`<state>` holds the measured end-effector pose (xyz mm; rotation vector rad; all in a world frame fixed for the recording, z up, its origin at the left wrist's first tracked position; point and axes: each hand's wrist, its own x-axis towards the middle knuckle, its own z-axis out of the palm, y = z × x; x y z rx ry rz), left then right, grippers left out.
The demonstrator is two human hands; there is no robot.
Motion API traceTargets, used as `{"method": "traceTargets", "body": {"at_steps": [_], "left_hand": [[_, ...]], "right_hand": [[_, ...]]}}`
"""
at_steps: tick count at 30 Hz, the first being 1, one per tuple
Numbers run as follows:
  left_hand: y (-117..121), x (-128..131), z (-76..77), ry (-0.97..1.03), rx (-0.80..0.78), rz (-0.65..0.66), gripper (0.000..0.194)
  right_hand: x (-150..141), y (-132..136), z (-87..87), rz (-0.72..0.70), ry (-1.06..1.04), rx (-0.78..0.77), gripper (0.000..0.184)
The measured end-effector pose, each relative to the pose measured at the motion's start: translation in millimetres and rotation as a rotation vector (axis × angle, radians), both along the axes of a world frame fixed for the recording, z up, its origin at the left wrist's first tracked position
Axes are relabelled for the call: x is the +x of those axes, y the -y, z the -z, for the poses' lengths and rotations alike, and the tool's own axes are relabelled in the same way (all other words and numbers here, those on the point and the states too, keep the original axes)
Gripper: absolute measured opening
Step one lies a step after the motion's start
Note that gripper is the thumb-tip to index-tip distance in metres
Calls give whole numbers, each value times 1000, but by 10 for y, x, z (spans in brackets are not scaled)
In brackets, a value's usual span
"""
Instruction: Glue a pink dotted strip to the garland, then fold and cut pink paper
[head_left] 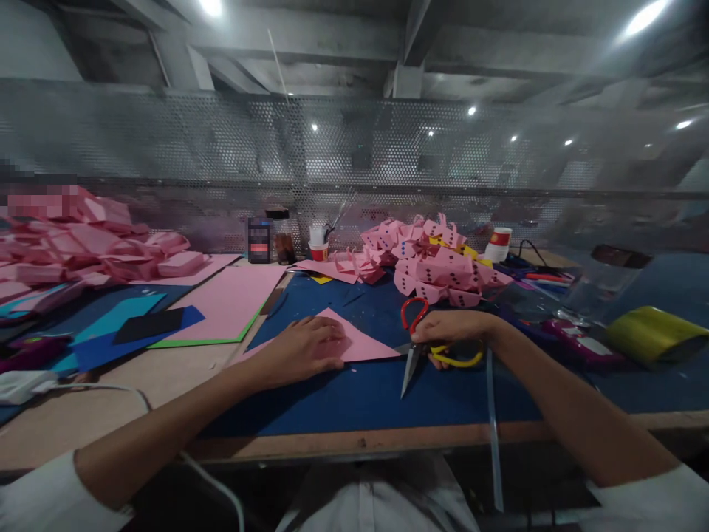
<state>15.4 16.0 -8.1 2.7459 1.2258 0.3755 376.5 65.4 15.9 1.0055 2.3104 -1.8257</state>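
A folded sheet of pink paper [365, 341] lies on the blue mat [310, 405], its narrow corner pointing right. My left hand [303, 347] rests flat over its left half with the fingers stretched out. My right hand [451, 331] grips a pair of scissors [410, 369] with one red and one yellow handle loop. The scissor blades are spread, one pointing down toward me and the other reaching left to the paper's right corner. Whether that blade touches the paper I cannot tell.
Dotted pink paper shapes [448, 270] are heaped behind my right hand. More pink paper pieces [83, 244] pile up at far left, near large pink sheets [227, 299]. A clear jar [609, 281], a yellow tape roll [656, 336] and a purple glue gun [587, 347] sit at right. A white cable [188, 458] crosses the front edge.
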Motion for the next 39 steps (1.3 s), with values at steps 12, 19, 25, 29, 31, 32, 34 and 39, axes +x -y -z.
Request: {"method": "traceTargets", "body": {"at_steps": [12,19,25,29,31,32,34,39], "left_hand": [[-86,7,48,135,-47,128,46],[-60,18,-3,85,-55,124,44],[-49,19,-13,65,-68,108,44],[-59,23,-11,50,-70,106,45],[-67,27,-9,46,-72,106,44],[-73,29,-7,42,-69,106,44],[-83,32,-5,33,-60,100,44],[-94,40,-10,31,-60,91,45]], "right_hand": [[-15,54,-16,22,11,29,46],[-32,73,-37,22,41,32,46],[-20,98,-38,47,63,75,47],[-31,116,-55,30,66,101,48],[-40,122,-62,41,63,119,48],[-43,124,-64,41,59,127,48],[-49,123,-66,10,50,163,48],[-59,133,-66,34,35,175,50]]}}
